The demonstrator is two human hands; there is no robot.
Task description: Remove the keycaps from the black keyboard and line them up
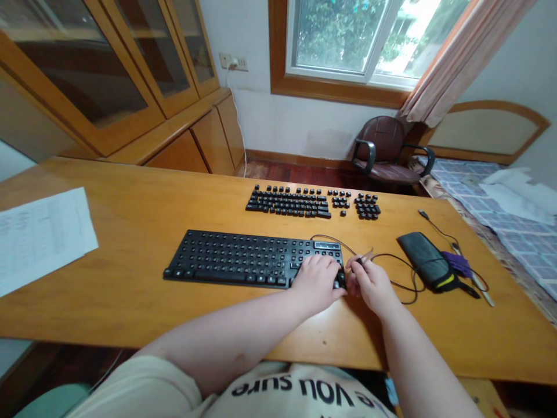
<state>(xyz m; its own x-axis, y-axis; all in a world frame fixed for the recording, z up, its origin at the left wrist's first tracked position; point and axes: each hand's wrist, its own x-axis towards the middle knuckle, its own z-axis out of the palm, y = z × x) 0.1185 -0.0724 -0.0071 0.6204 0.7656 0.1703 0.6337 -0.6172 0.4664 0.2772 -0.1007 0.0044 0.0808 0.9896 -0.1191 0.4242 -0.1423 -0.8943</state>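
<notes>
A black keyboard [235, 258] lies on the wooden desk with most of its keycaps off; the bottom row and a few keys at its right end still have caps. My left hand [317, 281] steadies the keyboard's right end, fingers bent over the number pad and thumb by the front edge. Just beyond that end is my right hand [369, 284], its fingers pinched around a thin, pale tool [368, 254] whose kind is unclear. Something small and dark shows at those fingertips. Behind the keyboard, loose black keycaps [287, 202] are laid out in keyboard order.
The keyboard's cable [404, 284] loops right toward a dark pouch [424, 260] with a strap, a purple cloth [456, 263] and a USB plug [423, 214]. Printed paper [47, 238] lies at the desk's left. A chair [387, 148] and bed [509, 191] stand beyond.
</notes>
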